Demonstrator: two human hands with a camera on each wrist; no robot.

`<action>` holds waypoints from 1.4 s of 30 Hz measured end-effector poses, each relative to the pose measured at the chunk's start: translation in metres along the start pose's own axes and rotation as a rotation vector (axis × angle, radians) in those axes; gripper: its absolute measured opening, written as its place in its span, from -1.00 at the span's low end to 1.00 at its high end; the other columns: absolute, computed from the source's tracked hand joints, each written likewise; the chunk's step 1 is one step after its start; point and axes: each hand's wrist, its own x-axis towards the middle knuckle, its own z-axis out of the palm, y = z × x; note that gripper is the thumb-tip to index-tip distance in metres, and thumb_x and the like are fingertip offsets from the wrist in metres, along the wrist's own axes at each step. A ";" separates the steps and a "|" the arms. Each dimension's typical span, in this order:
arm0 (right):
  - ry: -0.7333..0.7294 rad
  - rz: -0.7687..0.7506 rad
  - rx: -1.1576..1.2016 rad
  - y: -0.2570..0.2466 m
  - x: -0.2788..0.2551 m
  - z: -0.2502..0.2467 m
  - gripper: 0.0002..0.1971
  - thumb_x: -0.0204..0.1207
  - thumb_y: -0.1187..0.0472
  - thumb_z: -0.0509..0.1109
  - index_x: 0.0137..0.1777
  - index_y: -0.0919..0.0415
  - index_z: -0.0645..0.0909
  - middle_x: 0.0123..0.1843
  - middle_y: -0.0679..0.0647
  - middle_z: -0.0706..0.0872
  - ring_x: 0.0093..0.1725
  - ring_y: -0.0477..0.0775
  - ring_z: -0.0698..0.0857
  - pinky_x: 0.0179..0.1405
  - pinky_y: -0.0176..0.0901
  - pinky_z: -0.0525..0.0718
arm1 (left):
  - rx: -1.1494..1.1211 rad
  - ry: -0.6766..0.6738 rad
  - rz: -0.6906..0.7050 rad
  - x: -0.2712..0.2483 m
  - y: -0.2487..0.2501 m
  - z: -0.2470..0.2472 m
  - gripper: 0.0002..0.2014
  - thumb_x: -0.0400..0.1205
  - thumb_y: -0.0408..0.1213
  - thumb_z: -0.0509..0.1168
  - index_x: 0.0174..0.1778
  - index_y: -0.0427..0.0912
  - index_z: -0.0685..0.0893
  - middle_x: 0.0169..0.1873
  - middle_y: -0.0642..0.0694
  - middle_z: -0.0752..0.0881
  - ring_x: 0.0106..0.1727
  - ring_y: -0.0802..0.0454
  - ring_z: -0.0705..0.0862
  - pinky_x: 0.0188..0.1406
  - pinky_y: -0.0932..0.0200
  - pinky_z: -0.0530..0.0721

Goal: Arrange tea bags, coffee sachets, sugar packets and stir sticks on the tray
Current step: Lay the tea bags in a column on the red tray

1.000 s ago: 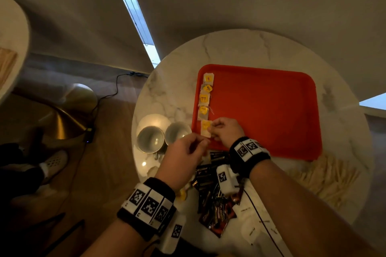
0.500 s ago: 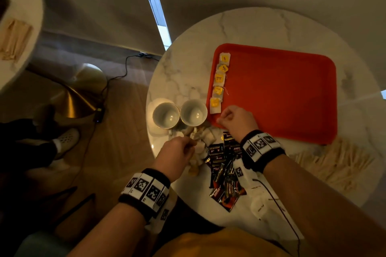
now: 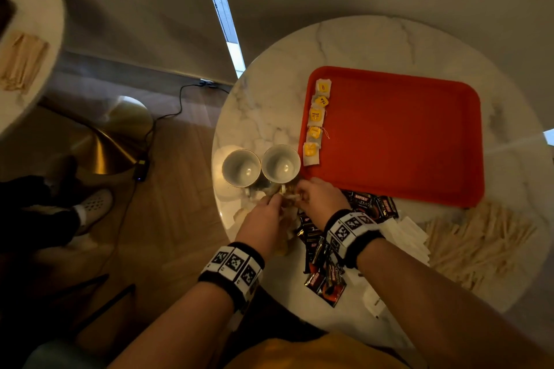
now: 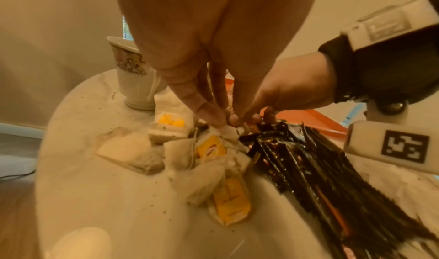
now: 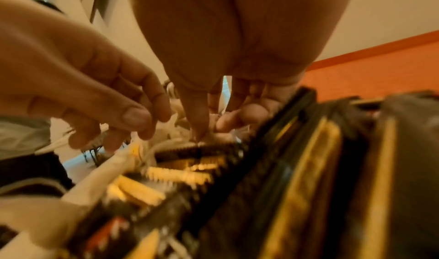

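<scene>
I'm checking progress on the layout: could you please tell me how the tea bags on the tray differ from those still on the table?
The tray tea bags lie flat in a neat column along the tray edge; the table tea bags sit in a jumbled, overlapping heap. Nothing touches the tray ones; both hands reach into the heap. Both have yellow tags.

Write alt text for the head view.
Both hands, left hand and right hand, meet over loose tea bags beside two cups. Five tea bags line the red tray's left edge.
</scene>
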 end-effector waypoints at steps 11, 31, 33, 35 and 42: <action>0.026 -0.092 0.292 0.030 -0.047 -0.051 -0.86 0.52 0.08 0.55 0.03 -0.10 0.70 -0.05 -0.14 0.68 -0.06 -0.13 0.65 -0.08 -0.17 0.60 | -0.194 0.188 0.116 -0.010 0.023 -0.014 -0.74 0.70 0.08 0.34 0.10 0.00 0.51 -0.09 0.17 0.56 -0.19 0.28 0.55 -0.28 0.45 0.43; 0.272 -0.028 0.597 0.028 -0.062 -0.096 -0.79 0.69 0.21 0.32 -0.06 -0.13 0.67 -0.14 0.14 0.76 -0.20 0.38 0.67 -0.27 0.06 0.64 | -0.730 0.259 0.120 0.018 0.068 -0.048 -0.87 0.73 -0.10 0.37 -0.06 -0.04 0.63 -0.03 0.08 0.80 0.01 0.26 0.77 0.00 0.23 0.76; 0.291 -0.015 0.625 0.027 -0.060 -0.098 -0.83 0.70 0.16 0.34 -0.06 -0.13 0.69 -0.14 0.13 0.77 -0.19 0.33 0.71 -0.22 0.19 0.70 | -0.775 0.231 0.119 0.021 0.070 -0.047 -0.85 0.72 -0.09 0.36 -0.11 -0.05 0.61 -0.03 0.04 0.82 0.02 0.14 0.79 0.00 0.06 0.80; 0.297 -0.012 0.648 0.027 -0.061 -0.100 -0.90 0.68 0.06 0.38 -0.04 -0.12 0.71 -0.13 -0.05 0.78 -0.13 0.09 0.75 -0.10 0.11 0.76 | -0.846 0.183 0.111 0.020 0.075 -0.049 -0.86 0.74 -0.19 0.34 -0.11 -0.11 0.60 -0.14 0.08 0.84 -0.08 0.14 0.80 -0.12 0.10 0.79; 0.294 -0.045 0.467 0.021 -0.059 -0.097 -0.94 0.66 0.10 0.41 0.05 -0.06 0.71 0.07 -0.14 0.68 0.01 -0.14 0.66 0.01 -0.15 0.67 | -1.049 0.096 0.072 0.018 0.085 -0.056 -0.76 0.76 -0.13 0.33 0.08 -0.29 0.66 -0.08 -0.28 0.82 0.01 -0.22 0.84 -0.04 -0.02 0.83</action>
